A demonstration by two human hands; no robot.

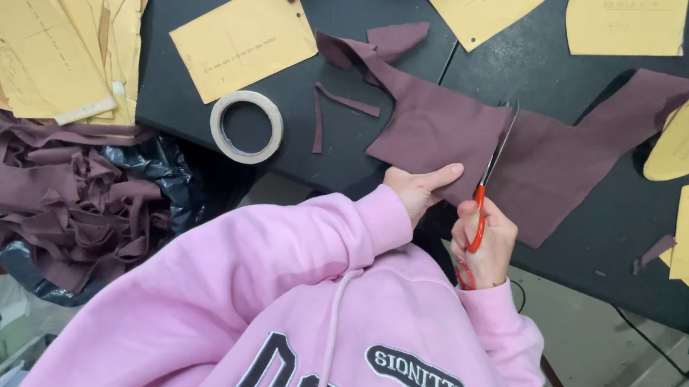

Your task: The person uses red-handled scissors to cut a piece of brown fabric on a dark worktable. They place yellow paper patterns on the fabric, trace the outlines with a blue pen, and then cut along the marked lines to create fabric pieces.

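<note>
1. Left hand lies flat, fingers straight, pinning the cloth at the table edge.
2. Cloth looks thin, limp, light; best held flat beside the cut.
3. Right hand is clenched on the scissors, blades in the cloth.

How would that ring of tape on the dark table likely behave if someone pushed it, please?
The tape roll lies flat on the table, so it would probably slide, not roll. Its thin, hollow ring suggests it is light. Stood on edge, it would likely roll away.
</note>
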